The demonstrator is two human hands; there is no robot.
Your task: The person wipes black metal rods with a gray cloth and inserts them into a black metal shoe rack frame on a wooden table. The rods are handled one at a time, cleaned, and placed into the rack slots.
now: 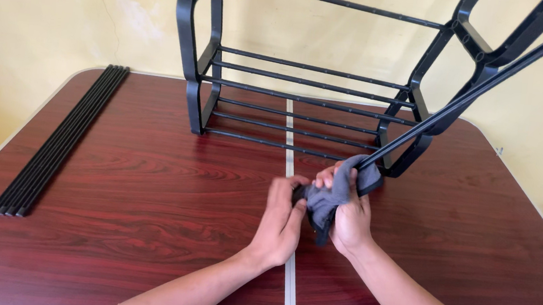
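Two hands are meeting at the frame's centre: the right hand (351,220) is clamping a grey cloth (332,195) around the lower end of one black rod (483,87), hiding its tip, while the left hand (283,220) is pinching the cloth's edge. One black rack (203,66) is standing behind, its top cut off. About five loose rods (60,142) are lying at left on the table (148,194).

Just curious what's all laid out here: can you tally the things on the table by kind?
Black rack frame: 1
Loose black rod held in the hands: 1
Bundle of black rods lying at the left: 1 bundle; the rods lie too close to count
Grey cloth: 1
Total: 4
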